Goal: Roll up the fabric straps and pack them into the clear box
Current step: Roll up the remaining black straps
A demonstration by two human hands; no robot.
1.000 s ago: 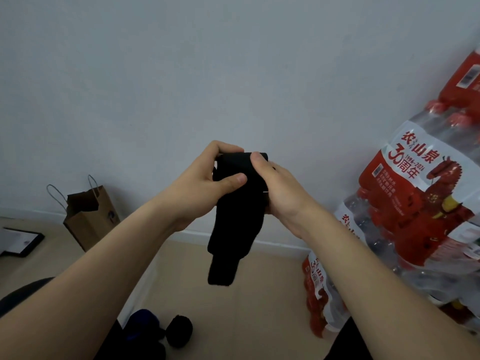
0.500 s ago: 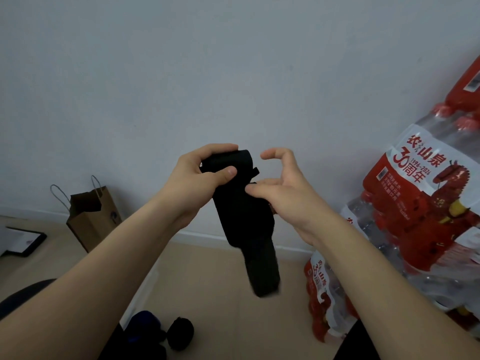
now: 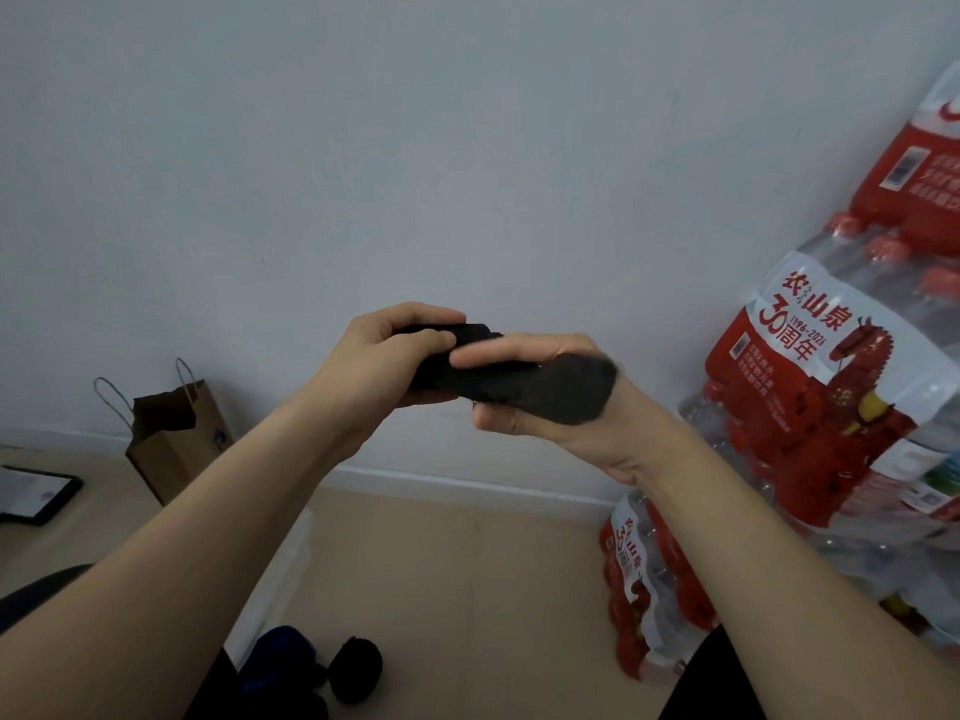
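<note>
I have the black fabric strap [image 3: 524, 384] held up at chest height in front of the wall, well above the floor. Its long axis runs nearly level, left to right, with the loose blurred end pointing right over my right wrist. My left hand [image 3: 379, 366] grips the rolled end, thumb pressed on top and fingers curled beneath. My right hand [image 3: 540, 397] has fingers closed along the strap, thumb underneath. I judge this roll only partly wound. Down on the floor lie a rolled black strap [image 3: 357, 667] and a blue roll [image 3: 283, 654]; whether they sit in the clear box [image 3: 280, 574] I cannot tell.
</note>
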